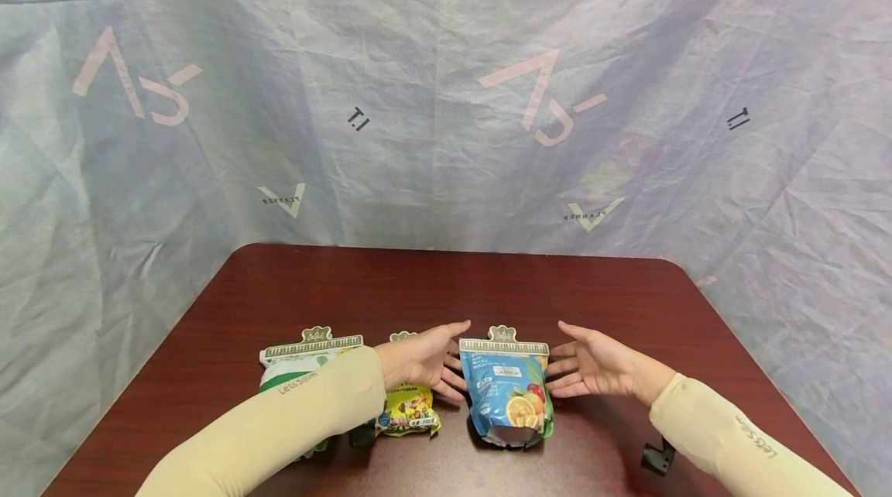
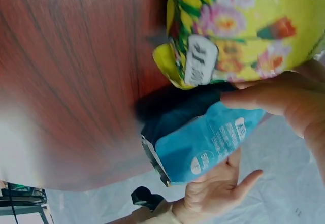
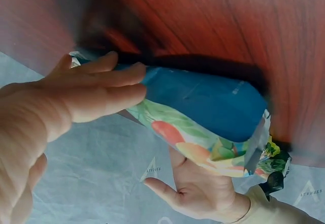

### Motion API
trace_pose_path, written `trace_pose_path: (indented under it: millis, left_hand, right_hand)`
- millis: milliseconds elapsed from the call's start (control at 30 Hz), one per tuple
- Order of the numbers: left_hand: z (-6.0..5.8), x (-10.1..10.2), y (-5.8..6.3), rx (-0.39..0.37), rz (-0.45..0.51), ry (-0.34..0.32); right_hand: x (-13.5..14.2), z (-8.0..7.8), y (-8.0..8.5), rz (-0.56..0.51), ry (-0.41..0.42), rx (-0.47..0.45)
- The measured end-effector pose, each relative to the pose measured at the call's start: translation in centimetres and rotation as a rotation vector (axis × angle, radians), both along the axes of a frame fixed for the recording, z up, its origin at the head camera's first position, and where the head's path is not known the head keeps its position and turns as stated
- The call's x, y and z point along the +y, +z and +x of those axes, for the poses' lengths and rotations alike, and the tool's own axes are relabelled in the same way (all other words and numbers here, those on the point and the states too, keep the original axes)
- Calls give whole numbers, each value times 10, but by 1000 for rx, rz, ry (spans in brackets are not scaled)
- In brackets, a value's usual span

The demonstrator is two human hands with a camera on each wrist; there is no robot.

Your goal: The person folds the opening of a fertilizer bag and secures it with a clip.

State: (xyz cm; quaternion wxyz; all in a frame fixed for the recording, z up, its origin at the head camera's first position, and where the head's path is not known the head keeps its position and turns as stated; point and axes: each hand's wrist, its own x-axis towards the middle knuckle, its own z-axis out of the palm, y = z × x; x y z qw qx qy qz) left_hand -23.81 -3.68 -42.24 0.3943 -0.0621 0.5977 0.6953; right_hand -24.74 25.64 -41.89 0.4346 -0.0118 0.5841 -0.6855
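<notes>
A blue pouch printed with fruit stands on the table, its top held by a wide clip. At its left side is my left hand, fingers extended and fingertips close to the pouch's edge. My right hand is at the opposite side, with straight fingers right at that edge and the thumb raised. In the right wrist view, the right fingers lie along the pouch's side. A yellow flower-printed bag stands just left of the blue pouch, partly hidden by my left hand and forearm.
Farther left, a green and white bag with a similar clip is partly covered by my left sleeve. The dark red wooden table runs back to a grey cloth hanging behind and around it.
</notes>
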Motion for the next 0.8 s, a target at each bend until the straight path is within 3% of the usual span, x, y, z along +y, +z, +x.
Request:
trace_pose_path:
  millis: [400, 800]
  left_hand:
    - [-6, -11, 19, -26, -34, -188]
    - [-2, -24, 34, 73, -82, -222]
  right_hand:
    - [0, 3, 3, 60, 41, 69]
    - [-6, 11, 18, 278, 92, 230]
